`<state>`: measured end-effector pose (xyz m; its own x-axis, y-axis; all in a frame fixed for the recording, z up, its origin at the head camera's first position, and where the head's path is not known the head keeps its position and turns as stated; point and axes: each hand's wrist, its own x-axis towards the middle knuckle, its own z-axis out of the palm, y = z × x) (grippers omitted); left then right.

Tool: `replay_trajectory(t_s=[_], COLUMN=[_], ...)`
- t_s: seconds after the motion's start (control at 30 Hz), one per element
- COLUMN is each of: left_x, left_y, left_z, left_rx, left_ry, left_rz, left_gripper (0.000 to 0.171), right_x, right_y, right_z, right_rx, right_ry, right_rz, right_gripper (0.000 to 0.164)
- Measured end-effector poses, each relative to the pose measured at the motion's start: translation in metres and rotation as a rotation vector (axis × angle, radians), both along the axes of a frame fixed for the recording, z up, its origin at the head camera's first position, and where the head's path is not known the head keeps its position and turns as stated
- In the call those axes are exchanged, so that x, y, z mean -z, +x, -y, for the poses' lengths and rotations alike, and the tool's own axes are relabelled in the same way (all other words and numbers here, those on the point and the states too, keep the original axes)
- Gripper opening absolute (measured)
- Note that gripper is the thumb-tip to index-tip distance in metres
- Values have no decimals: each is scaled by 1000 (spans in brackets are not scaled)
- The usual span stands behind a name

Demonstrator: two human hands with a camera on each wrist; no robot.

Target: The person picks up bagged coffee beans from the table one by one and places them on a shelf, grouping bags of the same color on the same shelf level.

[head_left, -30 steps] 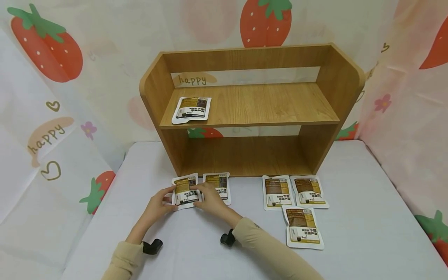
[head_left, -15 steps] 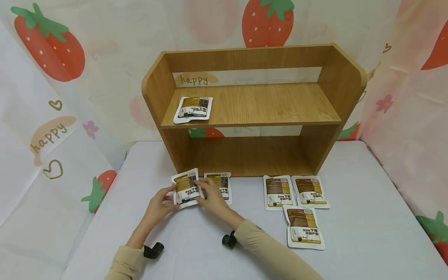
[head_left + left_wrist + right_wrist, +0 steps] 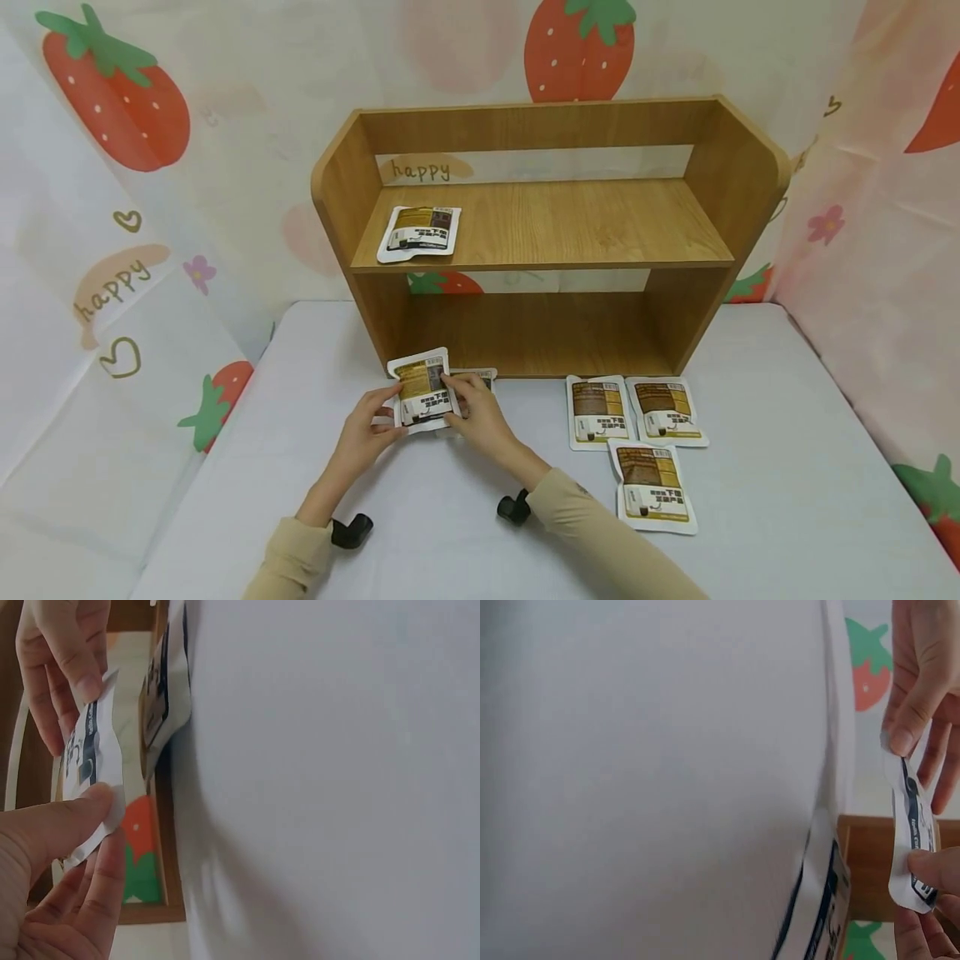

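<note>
Between both hands is a flat white pouch (image 3: 423,392) with a brown and yellow label, raised off the table in front of the shelf's left end. My left hand (image 3: 363,435) pinches its left edge, thumb on the near face, as the left wrist view shows with the pouch (image 3: 96,761). On the opposite edge, my right hand (image 3: 483,421) pinches it between thumb and fingers. A second pouch (image 3: 483,377) lies on the table, mostly hidden behind the right hand. Another similar pouch (image 3: 420,233) rests on the upper shelf board at the left.
A two-tier wooden shelf (image 3: 540,267) stands at the back of the white table (image 3: 780,467). To the right lie three more pouches: one at the left (image 3: 597,412), one beside it (image 3: 663,411), and one nearer (image 3: 654,487). Strawberry-print cloth hangs behind.
Both hands have lifted the pouch off the table, moving it up and slightly right towards the shelf. It now covers part of the pouch beside it. The other pouches stay in place.
</note>
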<state>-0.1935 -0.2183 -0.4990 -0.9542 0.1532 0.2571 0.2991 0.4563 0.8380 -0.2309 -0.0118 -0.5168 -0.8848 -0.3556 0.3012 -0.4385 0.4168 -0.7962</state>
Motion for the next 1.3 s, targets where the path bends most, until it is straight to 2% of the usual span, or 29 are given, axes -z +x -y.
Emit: replay_trajectory(t_s=[0.13,0.33,0.57,1.07,1.3], left_x=[-10,-13,11,-5,-16], left_y=[1,-4,-24,-28,-37], left_z=[-13,-29,-40,-86,-101], left_rx=[20,55,75,167,185], left_ry=[11,49,68,50,20], left_rz=[4,-18,-27,-121,-189], left_gripper=[65,64,68,66,68], right_x=[-3,-8,-11,-27,-37], right_y=[-1,-1,-2,10,6], right_z=[-11,-27,-47,-96,-113], right_rx=[15,56,93,183,197], right_ry=[-25,-60,-66,-63,-68], right_rz=[17,-17,-33,-103,-148], right_gripper=[61,61,61,62,62])
